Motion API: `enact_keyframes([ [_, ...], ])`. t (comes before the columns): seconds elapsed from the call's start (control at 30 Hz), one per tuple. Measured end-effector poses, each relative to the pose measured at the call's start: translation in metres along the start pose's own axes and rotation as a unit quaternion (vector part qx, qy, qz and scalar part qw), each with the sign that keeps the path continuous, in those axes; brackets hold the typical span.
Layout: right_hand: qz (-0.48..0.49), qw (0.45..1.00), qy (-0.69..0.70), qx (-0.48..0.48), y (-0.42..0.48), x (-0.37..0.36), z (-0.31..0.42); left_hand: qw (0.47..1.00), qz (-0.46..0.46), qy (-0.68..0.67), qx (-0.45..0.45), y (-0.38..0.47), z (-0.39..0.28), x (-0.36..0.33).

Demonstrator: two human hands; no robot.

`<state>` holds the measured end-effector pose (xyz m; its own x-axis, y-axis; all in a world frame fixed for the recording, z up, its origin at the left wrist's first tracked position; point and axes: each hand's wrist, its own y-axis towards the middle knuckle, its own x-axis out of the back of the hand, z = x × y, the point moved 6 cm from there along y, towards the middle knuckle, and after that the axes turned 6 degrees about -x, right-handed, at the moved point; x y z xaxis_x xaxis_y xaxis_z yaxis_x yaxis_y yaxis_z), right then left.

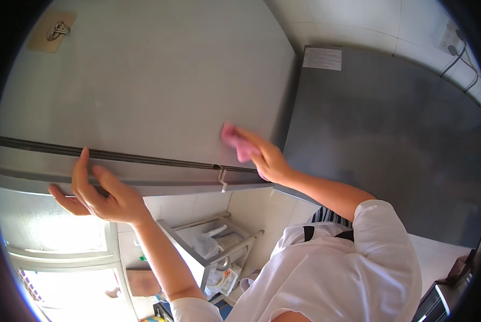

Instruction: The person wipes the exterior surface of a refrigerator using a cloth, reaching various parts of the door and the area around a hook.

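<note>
My right hand (270,163) holds a crumpled pink cloth (244,148), blurred, against or just over a large grey metal side panel (164,88), which looks like a refrigerator's. My left hand (103,193) is at the door edge (152,189), fingers spread and holding nothing. Its index fingertip reaches the black rubber door gasket (144,157). A small metal bracket (223,178) spans the gap by the gasket.
A metal hook on a tan adhesive pad (51,32) sticks to the panel. Right of it is a dark grey surface (369,133) bearing a printed label (322,58). Cables run from a wall socket (450,38). Below stands a metal-framed rack (224,257) with plastic bags.
</note>
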<state>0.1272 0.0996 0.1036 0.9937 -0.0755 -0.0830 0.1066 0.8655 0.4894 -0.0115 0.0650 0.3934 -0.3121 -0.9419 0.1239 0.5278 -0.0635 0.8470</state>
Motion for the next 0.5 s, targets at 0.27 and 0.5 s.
enact_keyframes([
  [0.27,-0.114,0.944,-0.084,0.299,0.098,-0.008,0.138,1.000,0.008,0.005,-0.007,0.001,-0.007,0.003],
  [0.5,-0.020,0.946,-0.156,0.284,0.056,-0.050,0.064,1.000,-0.006,-0.010,0.010,0.001,-0.004,0.003],
])
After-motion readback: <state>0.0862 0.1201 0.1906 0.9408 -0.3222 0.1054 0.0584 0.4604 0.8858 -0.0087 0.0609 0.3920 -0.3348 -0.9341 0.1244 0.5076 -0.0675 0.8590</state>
